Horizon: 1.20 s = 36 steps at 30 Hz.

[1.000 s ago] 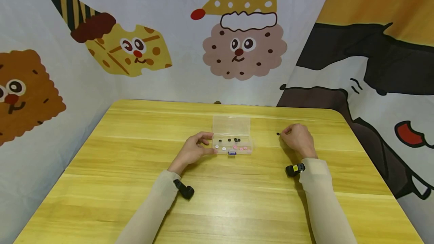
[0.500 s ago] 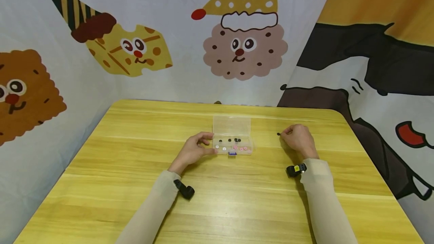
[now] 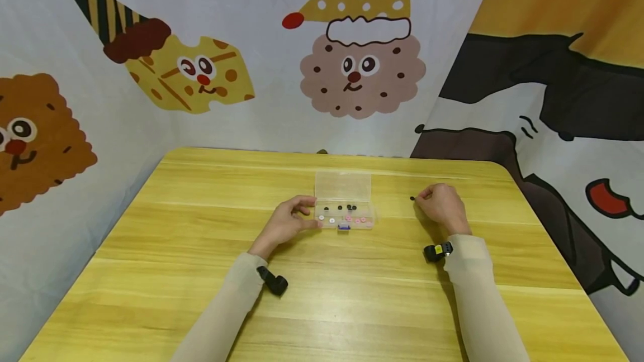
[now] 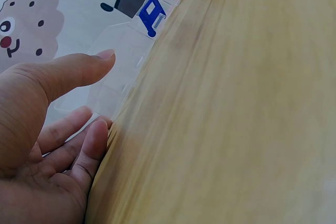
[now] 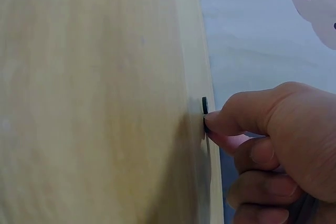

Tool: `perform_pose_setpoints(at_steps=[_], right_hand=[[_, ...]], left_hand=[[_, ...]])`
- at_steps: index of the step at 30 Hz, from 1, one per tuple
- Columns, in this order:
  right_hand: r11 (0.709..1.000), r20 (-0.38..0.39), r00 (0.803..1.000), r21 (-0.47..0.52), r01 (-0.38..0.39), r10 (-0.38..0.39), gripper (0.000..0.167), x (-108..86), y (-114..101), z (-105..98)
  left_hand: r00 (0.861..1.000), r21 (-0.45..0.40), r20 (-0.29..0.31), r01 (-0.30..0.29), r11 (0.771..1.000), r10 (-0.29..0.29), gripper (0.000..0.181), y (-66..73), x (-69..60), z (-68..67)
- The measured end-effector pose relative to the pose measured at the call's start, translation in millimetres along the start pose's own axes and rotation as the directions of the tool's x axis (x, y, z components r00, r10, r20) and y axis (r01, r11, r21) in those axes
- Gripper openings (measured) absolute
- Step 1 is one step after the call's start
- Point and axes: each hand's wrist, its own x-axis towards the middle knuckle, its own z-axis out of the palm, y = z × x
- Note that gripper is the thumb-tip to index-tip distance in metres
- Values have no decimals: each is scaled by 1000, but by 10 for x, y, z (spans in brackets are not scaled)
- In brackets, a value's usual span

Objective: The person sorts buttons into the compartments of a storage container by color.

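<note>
A clear plastic box [image 3: 344, 215] with its lid raised stands near the table's middle. Inside, black buttons [image 3: 340, 208] lie in the back row; white buttons [image 3: 332, 220] and pink buttons [image 3: 358, 221] lie in the front row. My left hand [image 3: 285, 219] holds the box's left end, thumb at the front corner and fingers at the back. To the right of the box, my right hand [image 3: 444, 205] pinches a small dark button [image 5: 206, 125] at the table surface. Another black button [image 5: 205, 104] shows just beyond the fingertips, partly hidden from the head view.
The box's blue latch [image 3: 344, 227] faces the front edge. A wooden table [image 3: 352, 306] lies under both forearms. Behind it hangs a cartoon-printed cloth [image 3: 226, 133], close to the table's back edge. Black wrist cameras [image 3: 274, 282] are strapped over the sleeves.
</note>
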Motion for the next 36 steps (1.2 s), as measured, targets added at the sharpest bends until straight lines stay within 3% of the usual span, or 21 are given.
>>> perform_pose_setpoints(at_steps=[36], right_hand=[[998,17,1000,66,19,-20,24,36,37,30]], left_hand=[[1000,-4,1,-8,1000,8,61,4,-13,0]])
